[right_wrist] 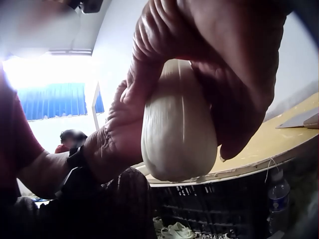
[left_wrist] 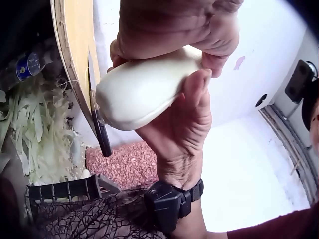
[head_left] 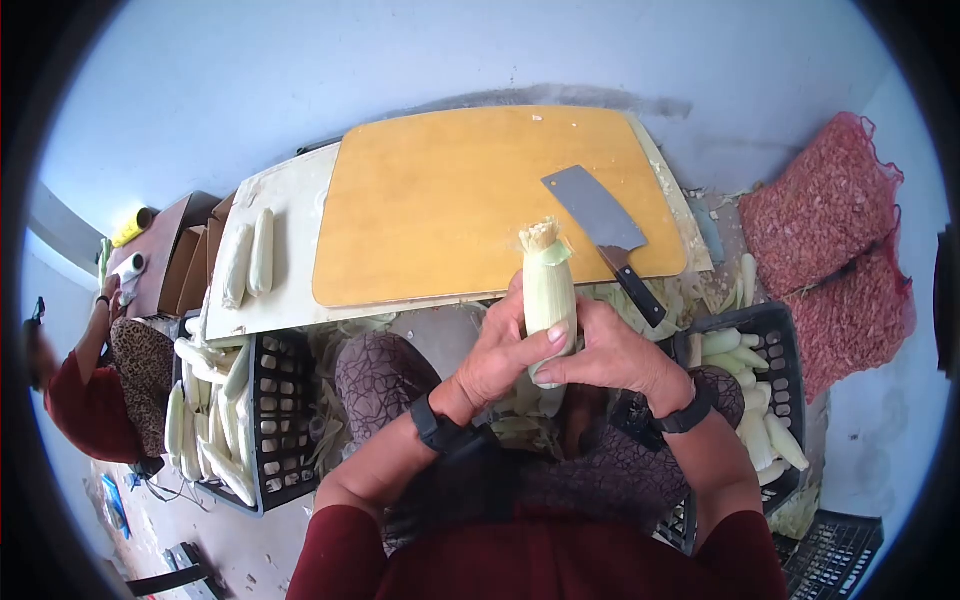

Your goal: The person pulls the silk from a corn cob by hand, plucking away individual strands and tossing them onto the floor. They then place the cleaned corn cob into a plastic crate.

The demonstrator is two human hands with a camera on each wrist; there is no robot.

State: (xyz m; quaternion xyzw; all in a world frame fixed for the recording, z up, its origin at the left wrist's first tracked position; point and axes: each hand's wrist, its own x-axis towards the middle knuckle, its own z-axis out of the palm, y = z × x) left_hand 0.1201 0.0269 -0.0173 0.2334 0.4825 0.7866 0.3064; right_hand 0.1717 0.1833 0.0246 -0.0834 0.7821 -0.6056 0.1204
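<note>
Both hands grip one pale, husked cob in front of the body, its cut, ragged end up in the head view. The left hand (head_left: 497, 345) curls round its left side and the right hand (head_left: 612, 350) its right, thumbs meeting on the near face. In the left wrist view the smooth cob (left_wrist: 144, 92) lies between the two hands; in the right wrist view the rounded end of the cob (right_wrist: 178, 134) points down. A cleaver (head_left: 600, 212) lies on the yellow board (head_left: 450, 200), its black handle over the near edge.
Two cobs (head_left: 261, 253) lie on the white board at left. Black crates of cobs stand at left (head_left: 284, 420) and right (head_left: 790, 350). Red mesh sacks (head_left: 830, 230) lean at the right wall. Another person (head_left: 95, 400) sits at far left.
</note>
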